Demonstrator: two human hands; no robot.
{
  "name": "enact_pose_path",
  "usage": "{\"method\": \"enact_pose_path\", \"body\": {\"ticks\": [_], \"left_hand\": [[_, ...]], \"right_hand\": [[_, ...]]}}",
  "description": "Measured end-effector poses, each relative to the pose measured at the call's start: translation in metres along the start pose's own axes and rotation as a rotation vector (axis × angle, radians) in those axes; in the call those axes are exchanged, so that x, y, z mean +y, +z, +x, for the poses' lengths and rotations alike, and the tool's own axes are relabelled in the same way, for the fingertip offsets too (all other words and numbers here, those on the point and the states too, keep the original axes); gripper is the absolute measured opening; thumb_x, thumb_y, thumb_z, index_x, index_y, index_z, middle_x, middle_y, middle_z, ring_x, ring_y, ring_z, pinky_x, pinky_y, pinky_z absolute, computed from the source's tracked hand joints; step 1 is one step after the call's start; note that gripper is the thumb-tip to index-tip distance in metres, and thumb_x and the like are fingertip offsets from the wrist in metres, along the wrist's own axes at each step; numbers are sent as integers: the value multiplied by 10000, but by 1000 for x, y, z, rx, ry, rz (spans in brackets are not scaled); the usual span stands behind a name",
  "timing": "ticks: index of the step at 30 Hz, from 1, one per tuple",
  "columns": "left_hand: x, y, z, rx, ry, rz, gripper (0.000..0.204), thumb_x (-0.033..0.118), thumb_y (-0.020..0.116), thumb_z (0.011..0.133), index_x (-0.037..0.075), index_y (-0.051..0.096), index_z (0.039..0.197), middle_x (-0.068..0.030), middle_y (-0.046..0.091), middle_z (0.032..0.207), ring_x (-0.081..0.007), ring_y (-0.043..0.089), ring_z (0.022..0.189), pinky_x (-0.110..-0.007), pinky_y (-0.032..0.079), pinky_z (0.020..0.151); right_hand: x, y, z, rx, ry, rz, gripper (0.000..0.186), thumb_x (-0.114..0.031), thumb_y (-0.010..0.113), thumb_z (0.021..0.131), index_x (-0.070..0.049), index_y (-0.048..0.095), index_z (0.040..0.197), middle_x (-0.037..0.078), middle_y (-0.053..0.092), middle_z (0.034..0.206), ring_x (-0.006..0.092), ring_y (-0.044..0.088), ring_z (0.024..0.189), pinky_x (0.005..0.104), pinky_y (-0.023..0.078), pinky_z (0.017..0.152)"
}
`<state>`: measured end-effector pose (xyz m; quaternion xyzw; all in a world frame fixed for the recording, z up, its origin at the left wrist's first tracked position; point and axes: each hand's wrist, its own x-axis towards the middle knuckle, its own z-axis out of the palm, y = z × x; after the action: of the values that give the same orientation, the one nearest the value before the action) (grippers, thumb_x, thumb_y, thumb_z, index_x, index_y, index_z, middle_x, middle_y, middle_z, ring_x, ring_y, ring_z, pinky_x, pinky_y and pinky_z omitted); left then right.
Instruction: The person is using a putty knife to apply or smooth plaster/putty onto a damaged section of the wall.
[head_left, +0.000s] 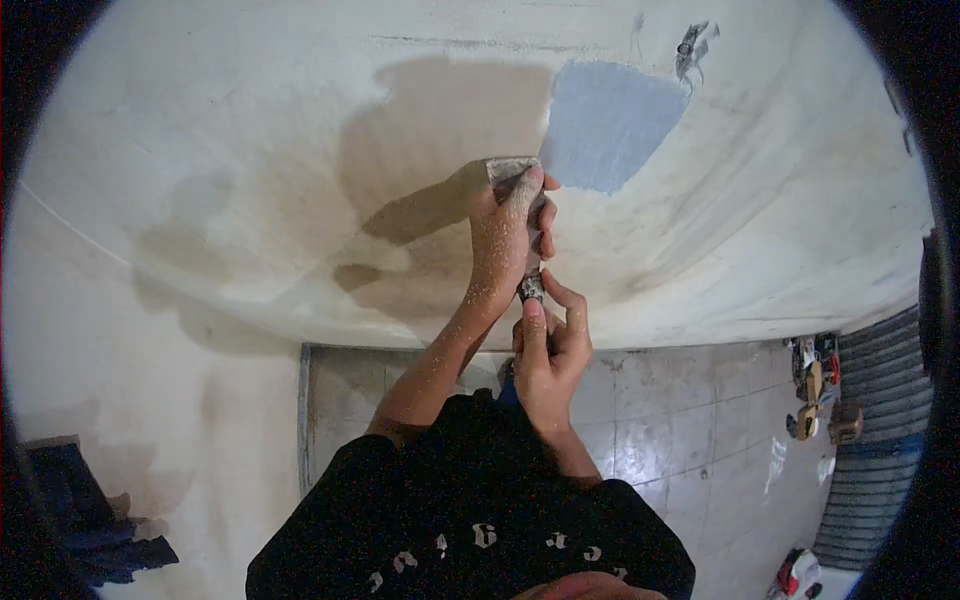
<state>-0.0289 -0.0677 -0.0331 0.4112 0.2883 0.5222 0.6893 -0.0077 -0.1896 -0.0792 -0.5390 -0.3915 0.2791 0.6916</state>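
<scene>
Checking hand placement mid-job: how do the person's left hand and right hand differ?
The left hand is higher, by the blade of the scraper; the right hand is lower, at the handle's end.
The left hand wraps round the tool; the right hand seems to pinch it between thumb and index finger.
Pale specks dot the left hand plainly; the right hand shows few, if any.
Both are bare and on the same scraper.

The far wall [270, 110] is off-white with brownish smears [695, 240] and, on the right, a blue-grey patch [615, 125]. The scraper [508, 168] has a whitish-grey blade. White specks [492, 255] dot the left hand [502, 235]. The near shirt [460, 460] is black with pale lettering [485, 536]. The right shutter [885, 380] is grey-striped with one blue band [882, 448].
</scene>
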Motion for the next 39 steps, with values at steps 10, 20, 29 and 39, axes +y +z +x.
{"method": "enact_pose_path", "body": {"ticks": [10, 20, 29, 39], "left_hand": [[-3, -6, 10, -50, 60, 37, 246, 270, 564, 939, 35, 581, 867, -17, 499, 538, -124, 467, 352, -254, 352, 327], [2, -2, 11, -82, 112, 70, 258, 293, 559, 937, 44, 588, 880, -15, 512, 547, -123, 478, 373, -259, 389, 359], [5, 1, 17, -39, 77, -11, 247, 237, 569, 934, 10, 590, 839, -28, 492, 529, -120, 458, 366, -249, 362, 339], [10, 6, 18, -50, 84, -26, 240, 226, 573, 929, 2, 576, 842, -38, 492, 538, -121, 444, 356, -257, 355, 321]], "right_hand": [[23, 6, 5, 36, -94, -22, 292, -118, 509, 979, 16, 481, 1236, -30, 467, 601, 34, 398, 526, 196, 284, 483], [11, 7, 10, 31, -105, -32, 290, -124, 523, 971, 15, 493, 1224, -23, 483, 591, 35, 406, 528, 207, 280, 473], [16, 6, 21, 37, -169, -43, 261, -131, 542, 967, 0, 515, 1191, -22, 472, 573, 38, 396, 515, 208, 265, 470], [1, 7, 22, 38, -112, -49, 294, -152, 563, 958, -1, 513, 1206, -22, 489, 597, 37, 392, 533, 216, 272, 482]]}}
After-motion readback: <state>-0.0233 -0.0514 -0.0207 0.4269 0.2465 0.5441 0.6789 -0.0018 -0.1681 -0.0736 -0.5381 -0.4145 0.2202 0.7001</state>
